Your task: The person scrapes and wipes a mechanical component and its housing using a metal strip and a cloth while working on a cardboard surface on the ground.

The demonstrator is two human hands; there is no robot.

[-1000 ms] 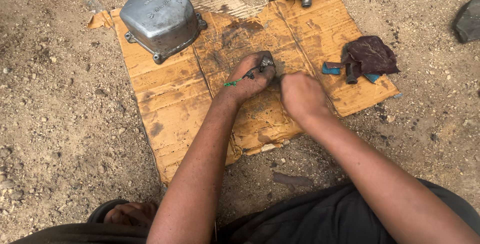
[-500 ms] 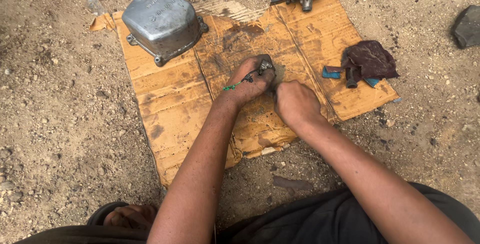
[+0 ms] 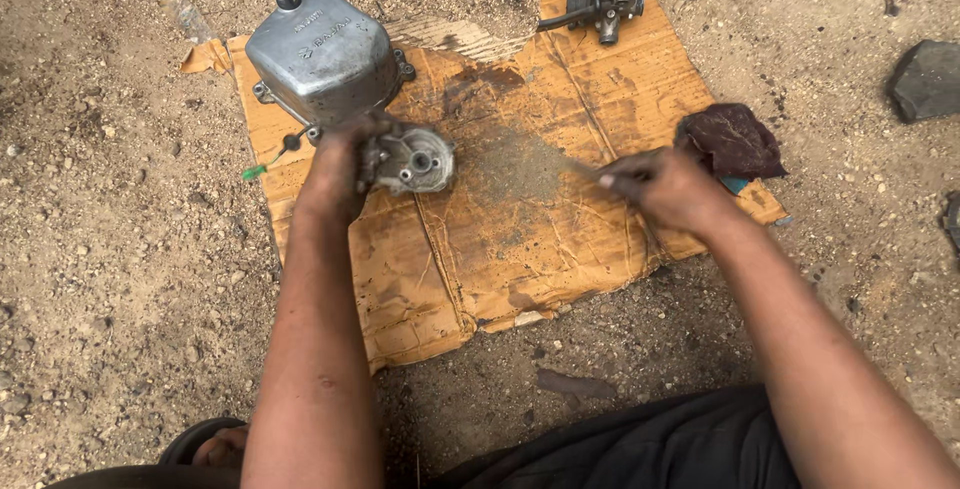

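**Cleaning a small engine casting on cardboard**

Head view: left hand (image 3: pixel 338 171) closed around a small grey cast-metal housing (image 3: pixel 415 160), held near the left edge of the oil-stained brown cardboard sheet (image 3: pixel 520 259). Right hand (image 3: pixel 672 189), fingers pinched narrow on a thin tool, blurred. Step judged: brushing or scraping; next needs the tool brought against the housing.
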